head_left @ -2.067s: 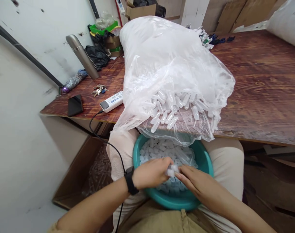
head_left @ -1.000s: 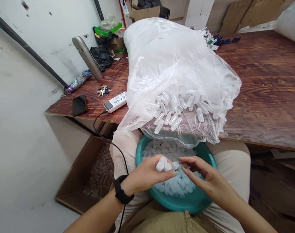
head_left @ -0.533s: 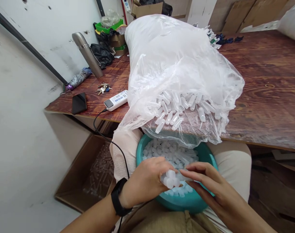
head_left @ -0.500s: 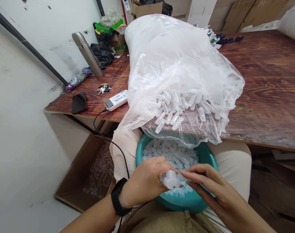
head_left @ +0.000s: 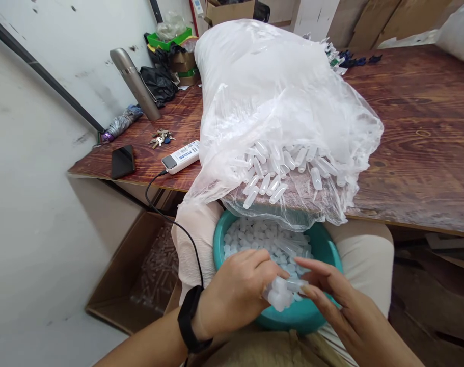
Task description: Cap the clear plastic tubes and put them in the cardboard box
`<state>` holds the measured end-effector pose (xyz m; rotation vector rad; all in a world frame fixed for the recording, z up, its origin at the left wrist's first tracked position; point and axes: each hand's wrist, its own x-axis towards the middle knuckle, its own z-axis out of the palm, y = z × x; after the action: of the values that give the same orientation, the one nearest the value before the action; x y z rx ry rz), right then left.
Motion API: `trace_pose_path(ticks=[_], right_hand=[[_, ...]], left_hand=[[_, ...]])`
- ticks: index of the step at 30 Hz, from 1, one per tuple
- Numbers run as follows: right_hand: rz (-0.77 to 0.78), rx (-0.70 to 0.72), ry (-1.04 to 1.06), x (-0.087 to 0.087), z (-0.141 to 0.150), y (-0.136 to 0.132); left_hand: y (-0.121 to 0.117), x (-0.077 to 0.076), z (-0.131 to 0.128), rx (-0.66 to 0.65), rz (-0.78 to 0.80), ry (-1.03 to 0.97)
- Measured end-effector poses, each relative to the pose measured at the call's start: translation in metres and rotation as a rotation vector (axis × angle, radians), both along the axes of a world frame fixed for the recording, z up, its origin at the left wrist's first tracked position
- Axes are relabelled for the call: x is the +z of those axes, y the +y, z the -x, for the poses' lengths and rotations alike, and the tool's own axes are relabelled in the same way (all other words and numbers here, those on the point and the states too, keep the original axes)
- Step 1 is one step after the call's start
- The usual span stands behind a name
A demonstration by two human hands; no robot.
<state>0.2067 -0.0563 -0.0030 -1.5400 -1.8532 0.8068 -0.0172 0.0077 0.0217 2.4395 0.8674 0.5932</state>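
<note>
Curling its fingers shut, the left hand (head_left: pixel 235 295) clutched a bunch of small translucent white plastic vials (head_left: pixel 279 294) over the round teal plastic basin (head_left: pixel 323 250) on the lap. The right hand (head_left: pixel 333 300) pinched one vial's end between thumb and fingertips, touching that cluster.

A small packing workshop. A big plastic bag (head_left: pixel 277 102) of little vials fills the worn wooden table (head_left: pixel 415 132). Cardboard boxes (head_left: pixel 227 10) stack far behind
</note>
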Motion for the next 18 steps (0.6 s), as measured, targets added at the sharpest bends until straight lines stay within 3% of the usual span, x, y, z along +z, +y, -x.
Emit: trace_pose_path(ticks=[6,10,18], right_hand=[[-0.135,0.249,-0.154,0.008,-0.003,0.009],[-0.220,0.202,-0.222,0.012,-0.005,0.012],[-0.183,0.278,-0.254,0.011,-0.009,0.013]], left_hand=[[0.001,0.001,0.000,-0.002,0.040,-0.003],[0.000,-0.004,0.000,-0.028,0.057,-0.003],[-0.002,-0.010,-0.002,-0.050,0.074,0.010]])
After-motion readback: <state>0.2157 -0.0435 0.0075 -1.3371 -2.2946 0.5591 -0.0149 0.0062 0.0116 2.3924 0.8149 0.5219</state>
